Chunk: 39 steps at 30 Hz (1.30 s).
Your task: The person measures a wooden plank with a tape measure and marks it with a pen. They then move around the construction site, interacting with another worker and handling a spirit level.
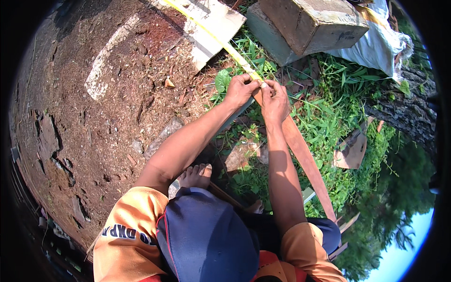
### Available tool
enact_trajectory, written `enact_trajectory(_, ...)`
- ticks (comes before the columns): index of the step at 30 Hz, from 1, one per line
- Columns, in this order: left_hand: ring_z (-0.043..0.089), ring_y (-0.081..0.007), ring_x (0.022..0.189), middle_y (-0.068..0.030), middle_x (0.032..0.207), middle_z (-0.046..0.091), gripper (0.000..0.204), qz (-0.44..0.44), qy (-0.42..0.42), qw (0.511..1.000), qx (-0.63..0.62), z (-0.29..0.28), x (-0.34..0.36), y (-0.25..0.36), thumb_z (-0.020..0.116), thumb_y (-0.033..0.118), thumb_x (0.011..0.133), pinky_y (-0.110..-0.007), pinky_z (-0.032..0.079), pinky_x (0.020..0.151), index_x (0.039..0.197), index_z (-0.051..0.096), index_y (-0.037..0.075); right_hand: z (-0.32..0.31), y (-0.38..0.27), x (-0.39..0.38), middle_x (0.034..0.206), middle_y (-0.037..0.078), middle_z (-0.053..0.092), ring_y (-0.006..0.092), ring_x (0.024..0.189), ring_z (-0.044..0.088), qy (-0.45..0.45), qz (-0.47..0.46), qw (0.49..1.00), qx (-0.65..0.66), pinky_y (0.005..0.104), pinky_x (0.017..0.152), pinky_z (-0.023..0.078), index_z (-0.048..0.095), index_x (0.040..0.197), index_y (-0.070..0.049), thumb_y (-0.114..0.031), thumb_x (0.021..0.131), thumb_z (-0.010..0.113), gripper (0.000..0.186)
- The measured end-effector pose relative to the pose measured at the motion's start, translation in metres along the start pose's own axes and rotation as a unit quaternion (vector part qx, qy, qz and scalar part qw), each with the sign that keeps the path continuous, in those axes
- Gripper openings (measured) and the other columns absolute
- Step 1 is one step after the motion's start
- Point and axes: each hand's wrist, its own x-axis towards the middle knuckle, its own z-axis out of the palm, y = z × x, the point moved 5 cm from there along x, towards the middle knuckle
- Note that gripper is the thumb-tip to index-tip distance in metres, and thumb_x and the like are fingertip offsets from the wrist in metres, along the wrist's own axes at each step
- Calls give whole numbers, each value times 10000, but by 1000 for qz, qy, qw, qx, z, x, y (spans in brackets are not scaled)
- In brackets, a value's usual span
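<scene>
A yellow measuring tape point(217, 38) stretches from the top edge down to my two hands. Its lower end lies over the near-vertical end of a long reddish-brown wooden plank point(307, 160), which runs back past my right forearm. My left hand point(241, 92) pinches the tape between thumb and fingers. Close beside it, my right hand point(275, 102) closes on the tape with its thumb on top, at the plank. The fingers cover the tape's very end and part of the plank. A grey-green straight edge point(237, 115) shows beneath my left wrist.
A pale board point(216, 28) lies under the tape. Wooden boxes point(310, 28) and a white sack point(371, 54) stand at the far right, near a tree trunk point(404, 113). Grass and weeds grow on the right; bare soil with stones and wood chips spreads left. My foot point(195, 176) is below.
</scene>
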Motion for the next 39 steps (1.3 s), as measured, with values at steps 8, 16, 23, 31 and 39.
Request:
enact_trajectory(8, 593, -71, 680, -25, 825, 695, 114, 11, -18, 1000, -2, 2, 0, -2, 659, 74, 944, -234, 477, 605, 942, 714, -26, -1, -1, 3, 977, 68, 685, 277, 885, 681, -25, 19, 999, 15, 420, 754, 511, 708, 1034, -141, -295, 926, 662, 194)
enact_trajectory(16, 531, -32, 690, 33, 810, 652, 101, 34, -42, 998, -45, 8, -3, 1, 666, 89, 952, -222, 426, 598, 961, 716, 2, -2, -4, 1, 941, 98, 652, 301, 827, 658, -13, 7, 1000, 17, 443, 707, 485, 686, 1009, -107, -310, 930, 656, 220)
enact_trajectory(23, 573, -43, 743, 21, 844, 667, 91, 26, -23, 999, 22, 2, 5, -17, 653, 79, 956, -223, 468, 647, 967, 701, 2, -3, -3, 0, 955, 101, 641, 304, 849, 654, -20, 8, 999, 29, 451, 727, 487, 676, 993, -101, -312, 945, 643, 219)
enact_trajectory(31, 586, -47, 765, 14, 875, 682, 111, 41, -32, 999, 17, 1, 8, -21, 658, 87, 953, -223, 484, 681, 995, 712, -1, -3, -4, -1, 955, 87, 642, 305, 856, 654, -16, 19, 1000, 17, 455, 746, 482, 684, 991, -118, -312, 938, 646, 205)
enact_trajectory(39, 564, -41, 734, 18, 839, 676, 113, 46, -30, 998, 3, 3, 3, -13, 668, 102, 953, -225, 460, 636, 951, 713, -1, -3, -2, -1, 968, 81, 651, 311, 883, 660, -27, 40, 999, 11, 451, 776, 494, 688, 999, -132, -323, 934, 649, 205)
